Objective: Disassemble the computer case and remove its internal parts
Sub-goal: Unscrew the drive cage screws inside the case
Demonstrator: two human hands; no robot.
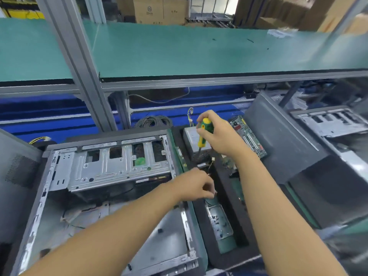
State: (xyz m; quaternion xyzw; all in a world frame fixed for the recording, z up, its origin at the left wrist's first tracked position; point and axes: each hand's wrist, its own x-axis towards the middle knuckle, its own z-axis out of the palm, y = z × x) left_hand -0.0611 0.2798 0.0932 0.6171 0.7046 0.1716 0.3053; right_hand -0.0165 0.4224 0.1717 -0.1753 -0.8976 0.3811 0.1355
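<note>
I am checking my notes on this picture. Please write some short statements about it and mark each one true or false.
1. The right hand grips a green and yellow screwdriver. True.
2. The screwdriver's tip points upward. False: it points down, toward the grey power supply unit.
3. The computer case has its side panel closed. False: it lies open and its inner metal frame shows.
4. A green circuit board lies to the right of the right hand. True.
5. The small metal tray holds nothing. False: small dark parts lie in it.
</note>
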